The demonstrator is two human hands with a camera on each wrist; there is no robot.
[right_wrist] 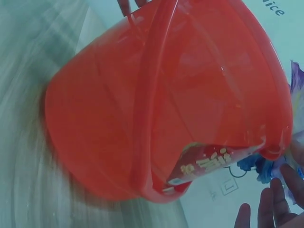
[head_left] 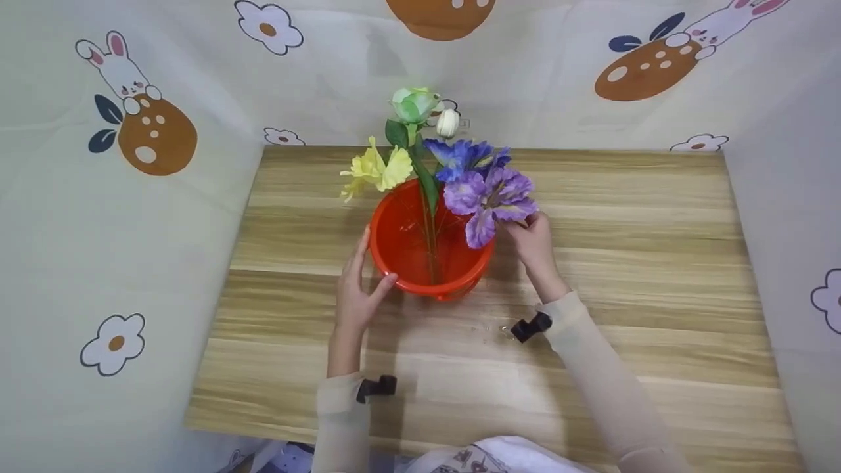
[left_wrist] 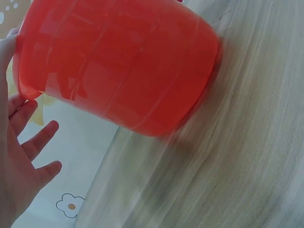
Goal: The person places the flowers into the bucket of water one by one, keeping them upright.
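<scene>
A red bucket (head_left: 420,287) stands upright on the wooden table, with artificial flowers leaning in it. Among them are a purple iris (head_left: 489,200), a blue flower (head_left: 453,157), a yellow flower (head_left: 378,167), a pale green rose (head_left: 414,105) and a white bud (head_left: 448,123). My left hand (head_left: 357,295) rests against the bucket's near left rim, its fingers spread, as the left wrist view shows. At the right rim, my right hand (head_left: 535,246) has its fingertips right by the iris petals, partly hidden under them. Its fingers (right_wrist: 266,206) look loosely extended in the right wrist view.
The bucket's handle (right_wrist: 147,99) hangs down its side, near a printed label (right_wrist: 204,162). A few small clear drops or bits (head_left: 486,332) lie on the table (head_left: 631,263). Patterned cloth (head_left: 565,98) surrounds the table's back and sides.
</scene>
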